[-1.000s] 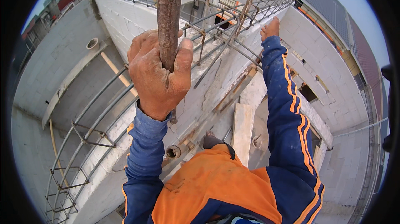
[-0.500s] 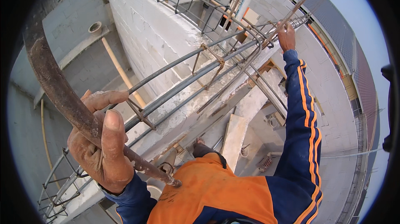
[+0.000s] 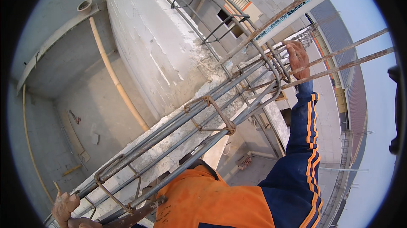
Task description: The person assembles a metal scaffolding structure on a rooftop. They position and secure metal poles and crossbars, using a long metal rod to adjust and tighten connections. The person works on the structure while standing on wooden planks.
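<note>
Your left hand (image 3: pixel 68 211) is low at the left edge of the view, its fingers bent around a rough brown bar (image 3: pixel 140 209) (part of the grip is cut off by the lower edge). The bar slants up to the right, and its end sits in front of your orange shirt (image 3: pixel 212 198). Beside that hand, a cage of steel bars (image 3: pixel 230 128), tied with bent, rusty stirrups, runs diagonally up to the right above the rough, crumbly top of the wall. Your right hand (image 3: pixel 298 58) is at the far upper end of the cage, arm stretched out, fingers bent next to two rusty rods (image 3: pixel 347 47) that cross in front of it; whether it grips anything, you cannot tell from this angle. Just above that hand, a white pipe (image 3: pixel 313 4) with blue print slants up to the right, a rusty rod along it. Left of the cage stands a white block wall (image 3: pixel 144 33), and beyond it a pale pole (image 3: pixel 108 69) leans over the room below.
</note>
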The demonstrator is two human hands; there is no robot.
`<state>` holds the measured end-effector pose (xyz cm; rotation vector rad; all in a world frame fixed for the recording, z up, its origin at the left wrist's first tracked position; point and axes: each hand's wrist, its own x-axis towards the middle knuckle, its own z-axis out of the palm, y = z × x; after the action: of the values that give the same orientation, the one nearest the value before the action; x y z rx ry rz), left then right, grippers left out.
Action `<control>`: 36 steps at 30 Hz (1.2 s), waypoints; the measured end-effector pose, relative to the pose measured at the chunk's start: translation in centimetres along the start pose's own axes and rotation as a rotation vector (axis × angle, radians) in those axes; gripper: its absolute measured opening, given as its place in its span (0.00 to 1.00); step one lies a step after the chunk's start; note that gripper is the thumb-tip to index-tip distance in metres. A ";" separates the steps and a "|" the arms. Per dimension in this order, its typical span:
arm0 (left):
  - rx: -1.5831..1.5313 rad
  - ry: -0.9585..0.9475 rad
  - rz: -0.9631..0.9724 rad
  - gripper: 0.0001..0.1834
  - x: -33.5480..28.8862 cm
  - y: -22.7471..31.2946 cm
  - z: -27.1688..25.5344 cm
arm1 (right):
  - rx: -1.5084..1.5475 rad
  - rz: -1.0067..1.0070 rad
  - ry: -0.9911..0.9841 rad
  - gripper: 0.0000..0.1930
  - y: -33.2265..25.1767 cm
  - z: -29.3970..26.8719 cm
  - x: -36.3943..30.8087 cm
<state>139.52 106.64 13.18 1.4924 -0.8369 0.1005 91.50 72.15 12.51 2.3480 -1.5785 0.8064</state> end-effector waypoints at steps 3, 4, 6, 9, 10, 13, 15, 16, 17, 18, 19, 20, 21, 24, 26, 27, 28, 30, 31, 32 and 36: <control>0.186 -0.114 -0.201 0.18 0.2 0.9 -1.3 | 0.026 0.023 0.000 0.17 -1.0 -0.4 0.1; 0.251 -0.153 -0.287 0.18 0.5 1.2 -2.1 | 0.022 0.028 -0.015 0.17 -1.1 -0.4 0.1; 0.269 -0.099 -0.036 0.18 0.1 -0.3 -2.4 | 0.045 0.026 -0.007 0.18 -1.3 -0.2 0.0; 0.582 -0.364 0.456 0.06 1.6 -0.6 -3.8 | 0.161 0.113 0.072 0.18 -0.9 0.5 -0.5; 0.723 -0.481 0.650 0.07 1.9 -0.5 -3.9 | 0.205 0.086 0.109 0.19 -0.8 0.6 -0.7; 0.424 -0.269 0.405 0.07 1.6 -0.4 -2.8 | -0.195 -0.092 0.228 0.20 -1.0 0.2 -1.3; 0.221 -0.140 0.241 0.13 0.4 -0.8 -1.5 | -0.294 -0.075 0.167 0.23 -2.2 -1.5 -2.9; 0.119 -0.084 0.158 0.16 -0.1 -1.0 -1.1 | -0.279 -0.053 0.154 0.24 -3.3 -2.8 -4.2; 0.014 -0.032 0.075 0.19 -0.2 -1.2 -0.9 | -0.262 -0.010 0.140 0.25 -4.7 -4.0 -5.5; 0.007 -0.069 0.026 0.21 -0.3 -1.3 -1.0 | -0.264 0.139 0.123 0.25 -6.3 -5.3 -6.8; -0.001 -0.060 0.058 0.22 -0.4 -1.6 -0.9 | -0.235 0.102 0.150 0.25 -7.9 -6.7 -8.4; -0.009 -0.050 0.088 0.22 -0.3 -1.8 -1.1 | -0.211 0.129 0.159 0.24 -9.9 -8.2 -10.2; -0.016 -0.040 0.114 0.22 -0.2 -1.9 -1.3 | -0.189 0.120 0.178 0.24 -12.0 -9.3 -12.0; -0.044 -0.236 0.073 0.18 0.0 -1.8 -2.2 | 0.064 0.238 0.225 0.20 -19.1 -10.5 -17.3; -0.076 -0.346 0.160 0.17 0.3 -1.8 -2.7 | 0.296 0.210 0.246 0.15 -24.6 -9.2 -20.5; -0.124 -0.374 0.266 0.17 0.5 -1.8 -2.8 | 0.405 0.163 0.238 0.13 -27.1 -8.1 -21.7; -0.168 -0.397 0.225 0.18 0.3 -1.7 -2.9 | 0.586 0.151 0.175 0.12 -29.8 -7.0 -22.8; -0.246 -0.434 0.205 0.18 0.4 -1.6 -3.1 | 0.851 0.085 -0.027 0.20 -34.8 -4.8 -24.7; -0.243 -0.479 0.200 0.20 0.5 -1.4 -3.1 | 0.934 0.013 -0.035 0.23 -37.2 -3.6 -25.1; -0.238 -0.522 0.196 0.22 0.4 -1.2 -3.0 | 1.015 -0.062 -0.043 0.26 -39.2 -2.5 -25.3; -0.427 -0.640 0.255 0.23 -1.0 0.1 -1.5 | 1.077 -0.074 0.075 0.28 -45.1 -1.5 -26.4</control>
<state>139.38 108.47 12.98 1.0053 -1.4586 -0.3677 124.26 112.21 5.51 2.8951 -1.1178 2.0805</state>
